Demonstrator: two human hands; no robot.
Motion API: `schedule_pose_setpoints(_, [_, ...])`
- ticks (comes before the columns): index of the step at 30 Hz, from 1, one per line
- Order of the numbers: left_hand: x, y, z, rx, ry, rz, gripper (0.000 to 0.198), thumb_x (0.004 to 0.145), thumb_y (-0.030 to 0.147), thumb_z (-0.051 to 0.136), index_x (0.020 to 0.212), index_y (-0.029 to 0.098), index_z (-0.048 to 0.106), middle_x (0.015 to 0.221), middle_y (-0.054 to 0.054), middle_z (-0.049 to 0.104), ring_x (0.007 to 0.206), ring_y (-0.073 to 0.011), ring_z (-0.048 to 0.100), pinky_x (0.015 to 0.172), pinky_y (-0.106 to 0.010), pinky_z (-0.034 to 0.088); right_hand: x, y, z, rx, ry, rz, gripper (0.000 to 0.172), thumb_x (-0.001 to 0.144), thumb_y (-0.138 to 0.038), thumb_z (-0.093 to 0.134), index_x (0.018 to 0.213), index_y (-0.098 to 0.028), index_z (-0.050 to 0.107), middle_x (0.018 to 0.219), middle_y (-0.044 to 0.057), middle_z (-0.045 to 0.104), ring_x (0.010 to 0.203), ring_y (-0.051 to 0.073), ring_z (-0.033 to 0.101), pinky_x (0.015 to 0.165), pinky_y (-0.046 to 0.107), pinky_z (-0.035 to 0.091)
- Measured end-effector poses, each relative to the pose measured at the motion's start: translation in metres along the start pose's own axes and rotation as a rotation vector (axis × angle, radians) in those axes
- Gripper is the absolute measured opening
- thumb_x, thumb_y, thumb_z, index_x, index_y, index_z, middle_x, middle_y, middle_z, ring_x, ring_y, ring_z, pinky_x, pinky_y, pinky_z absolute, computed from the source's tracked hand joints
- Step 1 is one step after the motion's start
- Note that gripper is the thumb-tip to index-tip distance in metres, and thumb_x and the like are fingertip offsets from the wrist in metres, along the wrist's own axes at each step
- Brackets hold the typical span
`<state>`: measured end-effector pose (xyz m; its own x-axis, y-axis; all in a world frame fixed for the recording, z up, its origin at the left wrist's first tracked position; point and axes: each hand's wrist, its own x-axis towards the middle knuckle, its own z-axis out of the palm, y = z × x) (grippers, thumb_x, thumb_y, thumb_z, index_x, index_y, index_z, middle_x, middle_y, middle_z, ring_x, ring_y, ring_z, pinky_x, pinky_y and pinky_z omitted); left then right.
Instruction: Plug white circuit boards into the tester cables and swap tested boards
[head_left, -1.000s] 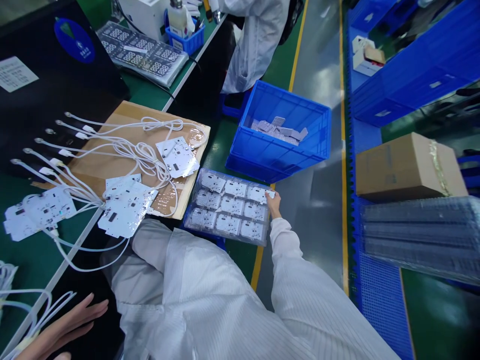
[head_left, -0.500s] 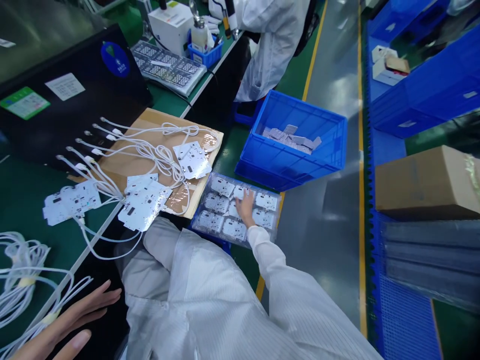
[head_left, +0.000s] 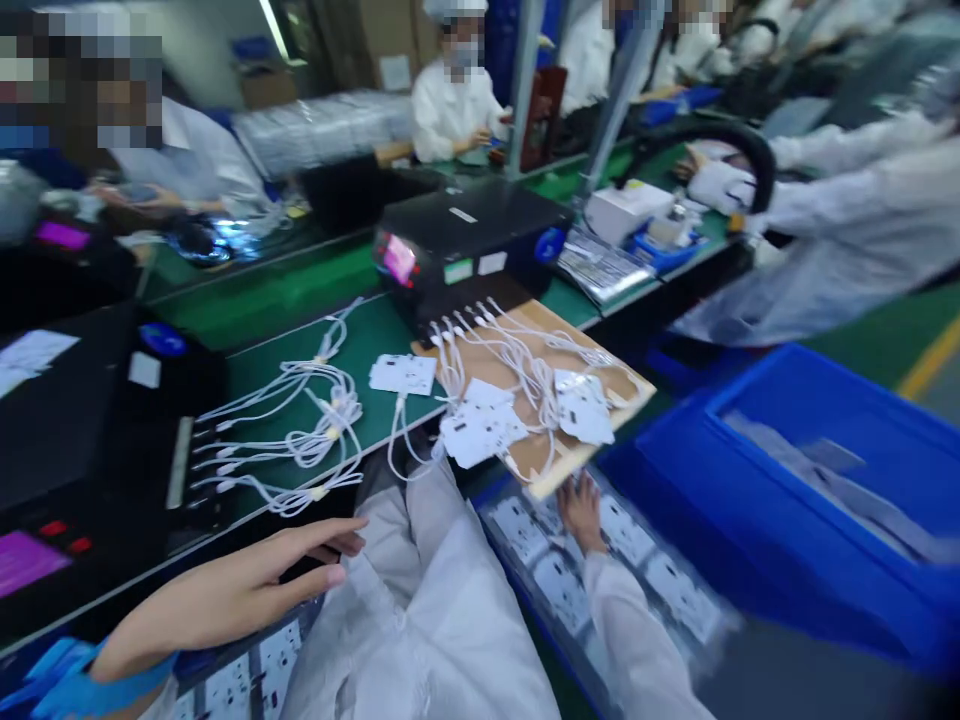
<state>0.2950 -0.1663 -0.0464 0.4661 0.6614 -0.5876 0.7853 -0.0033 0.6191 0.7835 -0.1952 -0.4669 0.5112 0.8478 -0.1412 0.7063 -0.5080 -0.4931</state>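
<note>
My left hand [head_left: 274,575], with a blue band [head_left: 97,675] at its wrist, hovers over my lap, thumb and fingers stretched out and holding nothing. To the right of my legs my right hand [head_left: 582,510] reaches down over a clear plastic tray [head_left: 544,610] of white circuit boards. Its fingers are apart over the boards; contact is unclear. One board [head_left: 626,530] lies right beside that hand. Several more white boards [head_left: 480,425] rest at the bench edge and on a brown cardboard sheet [head_left: 574,465], with white cables [head_left: 525,365] around them.
A blue bin [head_left: 750,500] stands right of the tray. Black boxes [head_left: 472,235] sit on the green bench, with bundled cables [head_left: 315,430] between them. Another tray of boards [head_left: 232,690] lies below my left arm. Co-workers [head_left: 457,95] sit across the bench and at the right.
The view has swung left and up, showing more of the bench and co-workers. My left hand now extends over my lap; my right hand remains at the tray, nearer its far edge.
</note>
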Motion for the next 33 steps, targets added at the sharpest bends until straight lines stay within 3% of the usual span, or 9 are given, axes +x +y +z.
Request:
schedule_pose_setpoints(3, [-0.016,-0.002,-0.007,-0.092,-0.008,-0.031,0.059,0.097,0.060,0.059,0.153,0.042,0.052,0.146,0.003,0.065,0.132,-0.0230,0.064,0.113,-0.030,0.051,0.002,0.000,-0.003,-0.107,-0.021,-0.020,0.067,0.086,-0.039,0.035,0.136,-0.004,0.064,0.157,0.036,0.044,0.155,0.043,0.032,0.127,0.062,0.019])
schedule_pose_setpoints(6, [-0.037,-0.015,-0.016,-0.115,0.143,-0.047,0.059,0.095,0.061,0.061,0.151,0.043,0.054,0.144,0.004,0.066,0.133,-0.0240,0.064,0.115,-0.031,0.050,0.004,0.000,-0.001,-0.197,-0.040,-0.026,0.065,0.081,-0.039,0.034,0.128,-0.014,0.071,0.149,0.031,0.056,0.150,0.043,0.042,0.124,0.064,0.025])
schedule_pose_setpoints(12, [-0.076,-0.038,-0.063,-0.161,0.790,-0.014,0.061,0.093,0.068,0.057,0.127,0.018,0.070,0.126,0.000,0.075,0.121,-0.0249,0.068,0.112,-0.035,0.051,0.014,-0.017,-0.006,-0.341,-0.080,0.039,0.060,0.074,-0.046,0.041,0.113,-0.025,0.081,0.144,0.027,0.063,0.142,0.045,0.051,0.115,0.064,0.037])
schedule_pose_setpoints(15, [-0.076,-0.051,-0.094,-0.104,1.155,0.006,0.058,0.095,0.062,0.056,0.118,0.010,0.068,0.114,0.008,0.074,0.114,-0.0171,0.067,0.117,-0.035,0.044,0.008,-0.041,-0.008,-0.400,-0.095,0.048,0.051,0.073,-0.045,0.050,0.106,-0.024,0.082,0.137,0.031,0.065,0.138,0.049,0.054,0.113,0.066,0.039])
schedule_pose_setpoints(18, [-0.065,-0.068,-0.112,-0.130,1.329,0.135,0.043,0.096,0.052,0.060,0.102,0.011,0.072,0.094,0.008,0.075,0.093,-0.0114,0.070,0.109,-0.035,0.053,-0.011,-0.073,-0.001,-0.422,-0.206,-0.095,0.051,0.078,-0.040,0.054,0.113,-0.013,0.079,0.122,0.030,0.073,0.127,0.047,0.065,0.110,0.063,0.047])
schedule_pose_setpoints(20, [-0.060,-0.076,-0.114,-0.141,1.350,0.169,0.026,0.094,0.044,0.068,0.091,0.019,0.076,0.087,0.005,0.077,0.085,-0.0120,0.070,0.103,-0.032,0.057,-0.034,-0.098,0.006,-0.440,-0.328,-0.250,0.053,0.089,-0.041,0.049,0.125,-0.011,0.073,0.118,0.025,0.076,0.119,0.039,0.071,0.104,0.053,0.054])
schedule_pose_setpoints(23, [-0.059,-0.088,-0.118,-0.223,1.332,0.123,0.022,0.099,0.037,0.065,0.105,0.019,0.074,0.093,-0.002,0.078,0.087,-0.0134,0.074,0.095,-0.031,0.061,-0.079,-0.151,0.011,-0.438,-0.429,-0.521,0.058,0.103,-0.043,0.034,0.145,-0.010,0.058,0.130,0.024,0.071,0.120,0.033,0.069,0.104,0.046,0.054])
schedule_pose_setpoints(28, [-0.050,-0.104,-0.131,-0.443,1.168,0.335,0.025,0.099,0.033,0.067,0.108,0.009,0.068,0.094,-0.007,0.076,0.089,-0.0138,0.075,0.096,-0.035,0.059,-0.182,-0.276,0.024,0.010,-0.404,-1.041,0.052,0.106,-0.047,0.041,0.137,-0.011,0.062,0.122,0.021,0.071,0.118,0.033,0.064,0.104,0.049,0.053])
schedule_pose_setpoints(33, [-0.042,-0.099,-0.129,-0.497,1.149,0.476,0.006,0.101,0.013,0.055,0.098,0.012,0.060,0.095,-0.008,0.076,0.087,-0.0090,0.073,0.088,-0.023,0.057,-0.275,-0.356,0.089,0.035,-0.722,-1.372,0.042,0.109,-0.038,0.041,0.135,-0.013,0.063,0.126,0.018,0.069,0.118,0.027,0.065,0.105,0.045,0.054])
